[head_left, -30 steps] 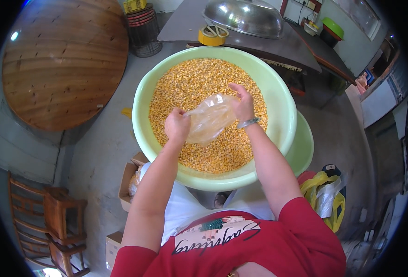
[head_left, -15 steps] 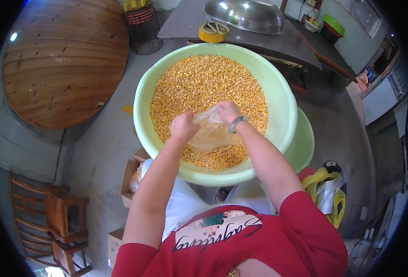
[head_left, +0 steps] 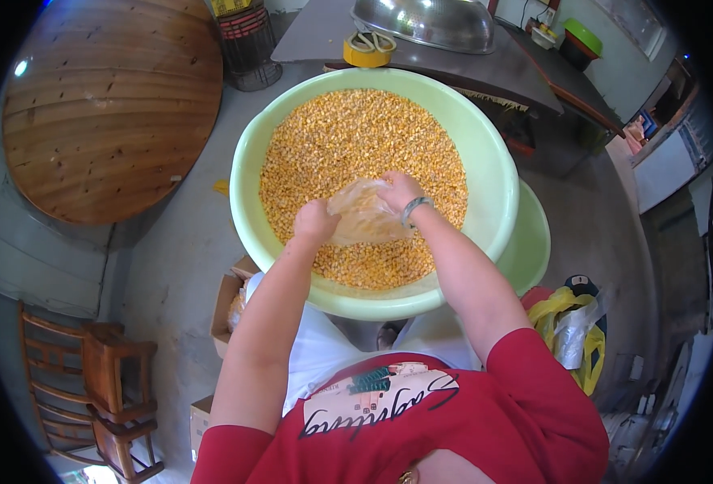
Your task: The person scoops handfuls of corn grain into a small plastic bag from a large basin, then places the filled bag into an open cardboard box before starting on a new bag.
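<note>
A thin clear plastic bag is stretched between my two hands over the yellow corn kernels. The kernels fill a large pale green basin in front of me. My left hand is closed on the bag's left edge. On the other side my right hand, with a bangle on the wrist, pinches the bag's upper right edge. Kernels show yellow through the plastic; whether any lie inside the bag I cannot tell.
Behind the basin a dark table bears a metal bowl and a yellow tape roll. A round wooden tabletop leans at left, above a wooden chair. A second green basin and yellow bags are at right.
The bag has been spread wider and flatter between my hands and lifted slightly. Both hands keep hold of its edges, and my view has shifted a little.
</note>
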Demonstrator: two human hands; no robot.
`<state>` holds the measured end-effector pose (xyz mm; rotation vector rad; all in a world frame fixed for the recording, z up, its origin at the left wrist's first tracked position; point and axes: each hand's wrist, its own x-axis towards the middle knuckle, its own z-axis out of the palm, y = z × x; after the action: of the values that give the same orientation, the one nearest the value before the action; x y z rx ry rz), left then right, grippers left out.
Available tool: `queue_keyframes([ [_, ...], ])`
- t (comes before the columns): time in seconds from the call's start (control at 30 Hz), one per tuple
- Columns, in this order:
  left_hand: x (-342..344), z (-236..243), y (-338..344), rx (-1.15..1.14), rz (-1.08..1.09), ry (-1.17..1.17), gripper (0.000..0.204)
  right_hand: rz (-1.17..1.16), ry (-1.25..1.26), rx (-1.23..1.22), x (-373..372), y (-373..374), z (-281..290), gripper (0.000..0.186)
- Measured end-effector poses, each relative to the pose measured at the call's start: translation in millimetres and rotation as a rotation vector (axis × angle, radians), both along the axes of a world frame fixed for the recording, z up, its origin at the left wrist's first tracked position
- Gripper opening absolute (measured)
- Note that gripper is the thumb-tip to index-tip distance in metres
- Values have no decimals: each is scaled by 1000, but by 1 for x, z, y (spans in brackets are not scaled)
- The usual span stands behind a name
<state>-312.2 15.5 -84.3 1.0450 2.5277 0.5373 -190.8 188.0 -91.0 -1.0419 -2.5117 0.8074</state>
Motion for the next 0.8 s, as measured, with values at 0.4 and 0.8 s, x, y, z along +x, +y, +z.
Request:
queue_keyframes([
  [0.4, 4, -2, 6, -183, 56, -63, 41, 853, -397, -26, 3, -60, -3, 42],
  [0.8, 3, -5, -2, -96, -58, 107, 33, 85, 94, -495, -3, 14, 23, 21],
])
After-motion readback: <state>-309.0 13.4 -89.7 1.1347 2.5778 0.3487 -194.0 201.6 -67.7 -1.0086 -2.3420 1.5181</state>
